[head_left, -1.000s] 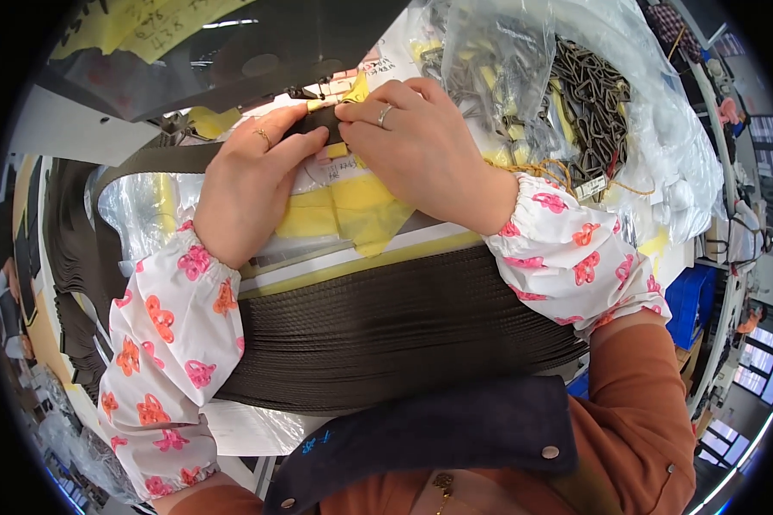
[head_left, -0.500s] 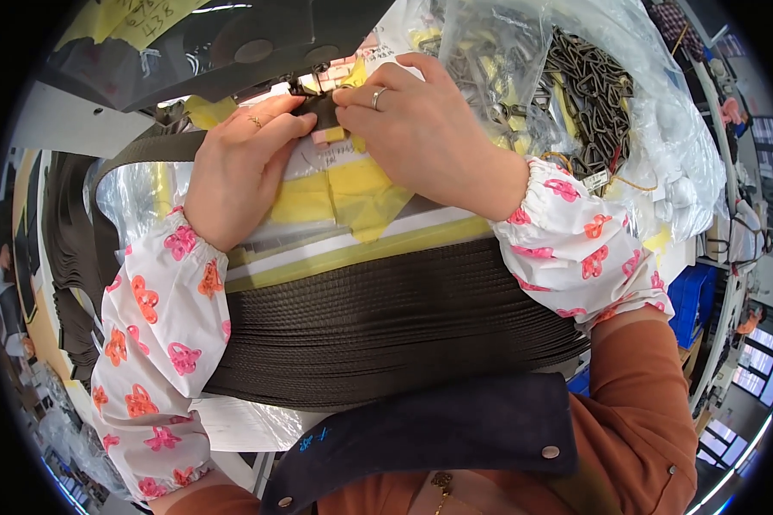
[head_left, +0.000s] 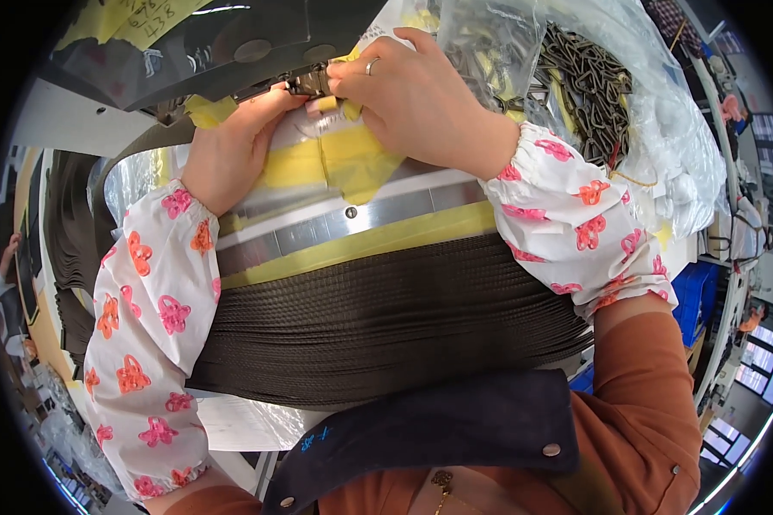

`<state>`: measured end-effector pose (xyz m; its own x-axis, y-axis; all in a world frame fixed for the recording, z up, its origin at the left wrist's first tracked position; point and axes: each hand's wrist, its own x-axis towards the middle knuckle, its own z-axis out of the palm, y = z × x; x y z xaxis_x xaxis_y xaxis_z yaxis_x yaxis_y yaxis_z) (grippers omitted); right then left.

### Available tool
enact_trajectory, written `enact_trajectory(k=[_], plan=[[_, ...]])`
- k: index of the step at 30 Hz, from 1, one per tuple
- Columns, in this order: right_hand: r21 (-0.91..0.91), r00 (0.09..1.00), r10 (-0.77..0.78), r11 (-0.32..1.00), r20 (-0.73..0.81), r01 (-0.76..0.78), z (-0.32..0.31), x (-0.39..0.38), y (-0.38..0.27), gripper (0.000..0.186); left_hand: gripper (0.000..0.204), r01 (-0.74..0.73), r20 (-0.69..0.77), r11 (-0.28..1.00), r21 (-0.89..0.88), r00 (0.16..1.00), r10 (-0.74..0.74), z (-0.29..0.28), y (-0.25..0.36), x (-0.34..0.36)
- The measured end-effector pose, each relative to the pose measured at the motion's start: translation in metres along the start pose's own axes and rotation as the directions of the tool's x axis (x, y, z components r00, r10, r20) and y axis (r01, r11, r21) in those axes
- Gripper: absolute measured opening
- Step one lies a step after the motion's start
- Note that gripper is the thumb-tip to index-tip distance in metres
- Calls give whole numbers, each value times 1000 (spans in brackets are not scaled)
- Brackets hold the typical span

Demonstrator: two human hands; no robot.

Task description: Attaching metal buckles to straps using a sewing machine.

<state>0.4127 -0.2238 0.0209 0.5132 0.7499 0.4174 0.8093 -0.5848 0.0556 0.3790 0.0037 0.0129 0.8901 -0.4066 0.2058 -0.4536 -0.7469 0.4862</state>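
Both of my hands work close under the dark head of a sewing machine (head_left: 232, 51). My left hand (head_left: 234, 148) is closed on a dark brown webbing strap (head_left: 165, 136), which loops in from the left; its fingertips are partly hidden beside the metal foot (head_left: 312, 81). My right hand (head_left: 416, 101) pinches at the strap's end right of the foot, its thumb and index finger together. Just in front of the foot, a small pink and yellow block (head_left: 322, 106) is fixed to the bed. Yellow tape (head_left: 326, 163) covers part of the bed nearer me.
A thick stack of dark webbing straps (head_left: 395, 318) lies across the front, with more straps (head_left: 69, 232) hanging at left. Metal loops (head_left: 584, 90) fill a clear plastic bag (head_left: 670, 163) at far right. A blue bin (head_left: 694, 299) stands below it.
Both hands have moved slightly away from me, bringing the strap's end in under the foot. More of the metal plate behind the stack now shows.
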Motion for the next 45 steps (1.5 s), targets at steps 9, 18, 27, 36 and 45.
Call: enact_trajectory(k=[9, 18, 27, 36, 45], plan=[[8, 999, 14, 1000, 30, -14, -2, 1, 2, 32, 27, 10, -7, 1000, 5, 1000, -10, 2, -8, 2], [133, 998, 14, 991, -59, -6, 3, -3, 1, 27, 29, 44, 86, 998, -53, 995, -39, -8, 8, -1], [237, 999, -32, 971, -25, 37, -16, -11, -15, 31, 15, -393, -49, 843, 367, 897, 439, -11, 28, -5], [148, 999, -20, 989, 26, 15, -20, -11, -19, 29, 9, -434, 33, 837, 334, 893, 450, -9, 22, -1], [21, 995, -2, 1000, 104, 0, -20, -7, -18, 29, 17, -339, -155, 923, 181, 917, 367, -3, 14, -5]])
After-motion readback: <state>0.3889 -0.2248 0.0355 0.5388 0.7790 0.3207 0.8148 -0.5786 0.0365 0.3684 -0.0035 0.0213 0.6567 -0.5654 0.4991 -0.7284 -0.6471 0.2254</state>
